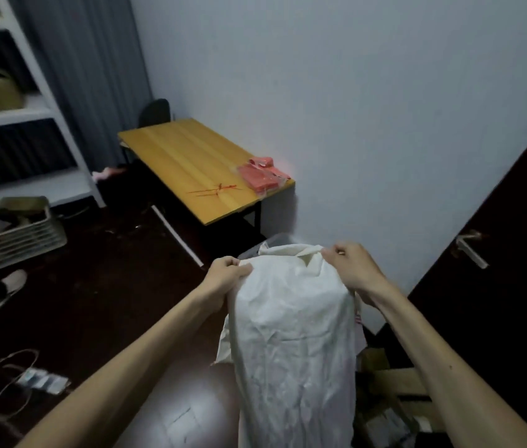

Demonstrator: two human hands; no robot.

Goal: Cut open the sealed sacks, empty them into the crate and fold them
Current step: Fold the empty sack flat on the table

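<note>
On my feed the dark door (498,221) fills the right side and a white shelf unit (7,117) the left, with the dark floor (110,286) between them. A yellow wooden worktop (178,156) stands against the pale wall. In front of me hangs the white sack (294,344), creased and limp, held up off the floor by its upper end. Behind that end I can make out the rim of a grey crate (255,248) on the floor, just beside the worktop's near right corner; the sack hides most of it. My left hand (228,274) has its fingers curled tight into the sack's upper left edge, and my right hand (355,266) grips the upper right edge. Pink packets (260,174) in clear wrap lie on the worktop's near right corner, and thin red ties (215,190) lie close to its near edge.
</note>
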